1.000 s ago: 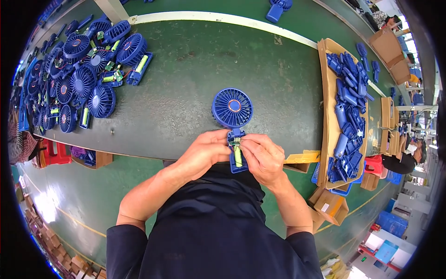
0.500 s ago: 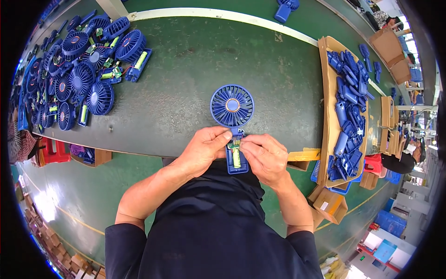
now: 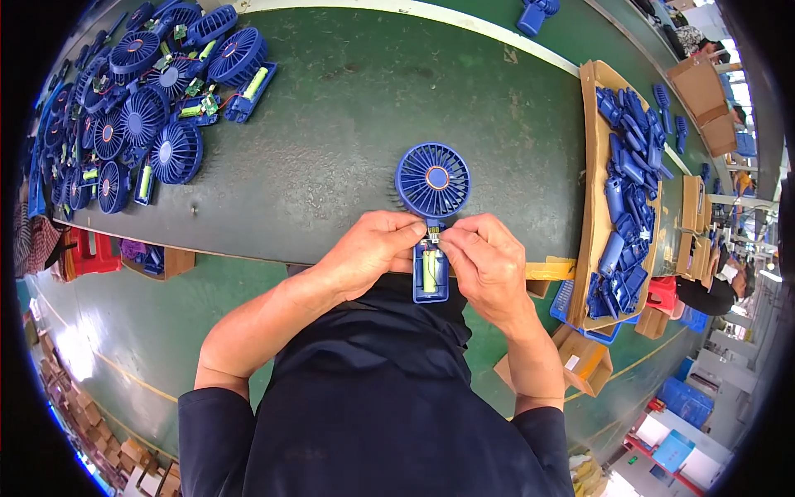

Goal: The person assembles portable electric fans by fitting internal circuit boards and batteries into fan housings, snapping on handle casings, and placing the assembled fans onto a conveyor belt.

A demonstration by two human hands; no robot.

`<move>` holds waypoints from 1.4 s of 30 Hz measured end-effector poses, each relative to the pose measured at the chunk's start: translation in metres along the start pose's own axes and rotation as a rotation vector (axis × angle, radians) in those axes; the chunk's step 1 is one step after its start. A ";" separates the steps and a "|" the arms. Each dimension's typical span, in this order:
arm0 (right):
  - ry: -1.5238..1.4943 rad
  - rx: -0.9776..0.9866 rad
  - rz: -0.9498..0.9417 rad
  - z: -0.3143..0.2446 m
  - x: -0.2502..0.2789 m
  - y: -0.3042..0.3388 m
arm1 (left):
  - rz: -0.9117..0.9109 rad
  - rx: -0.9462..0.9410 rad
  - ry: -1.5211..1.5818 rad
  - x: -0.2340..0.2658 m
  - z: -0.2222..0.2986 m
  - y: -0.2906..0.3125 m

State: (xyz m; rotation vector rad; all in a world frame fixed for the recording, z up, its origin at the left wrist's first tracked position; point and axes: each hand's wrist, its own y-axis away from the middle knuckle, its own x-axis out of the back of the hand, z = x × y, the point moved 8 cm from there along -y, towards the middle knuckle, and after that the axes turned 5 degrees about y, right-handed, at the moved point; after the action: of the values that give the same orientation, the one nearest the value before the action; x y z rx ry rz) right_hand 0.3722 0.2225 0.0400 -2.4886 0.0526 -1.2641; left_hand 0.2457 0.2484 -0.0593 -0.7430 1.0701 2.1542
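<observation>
At lower centre, the left hand (image 3: 377, 248) and right hand (image 3: 484, 261) pinch a small blue plastic handheld fan (image 3: 432, 217), fingers closed on its open handle, where a yellow-green battery (image 3: 429, 271) lies exposed. This looks like seating the wiring; fitting a cover likely follows. Beyond, on the green worktop (image 3: 331, 149), more blue fans (image 3: 141, 124) crowd the upper left, and a cardboard tray of blue handle shells (image 3: 629, 190) sits at right.

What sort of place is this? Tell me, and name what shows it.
Most likely a factory assembly line for small handheld fans. The hands work on one open blue fan at a long green bench, with a pile of unfinished fans on one side and a cardboard tray of blue handle covers on the other.
</observation>
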 end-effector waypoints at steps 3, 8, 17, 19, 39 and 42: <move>0.004 -0.012 -0.008 0.001 -0.001 -0.002 | -0.026 0.024 0.040 0.000 0.000 -0.001; -0.001 -0.010 -0.013 0.000 0.000 -0.004 | -0.012 0.030 0.059 0.001 -0.001 -0.001; 0.062 0.048 -0.039 -0.007 0.000 -0.005 | -0.034 0.021 0.053 0.002 -0.005 -0.002; 0.096 0.052 -0.047 -0.009 -0.001 -0.005 | -0.035 0.020 0.056 0.002 -0.005 -0.003; -0.701 -0.509 -0.043 0.044 -0.020 0.023 | 0.008 -0.235 -0.077 -0.005 0.005 0.008; -0.687 -0.479 -0.031 0.039 -0.025 0.026 | 0.014 -0.307 -0.182 -0.005 0.009 0.011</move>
State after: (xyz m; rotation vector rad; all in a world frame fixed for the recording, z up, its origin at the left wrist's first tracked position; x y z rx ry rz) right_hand 0.3912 0.2137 -0.0089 -3.2084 0.1598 -0.3647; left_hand 0.2389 0.2489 -0.0455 -0.6584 0.6611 2.3763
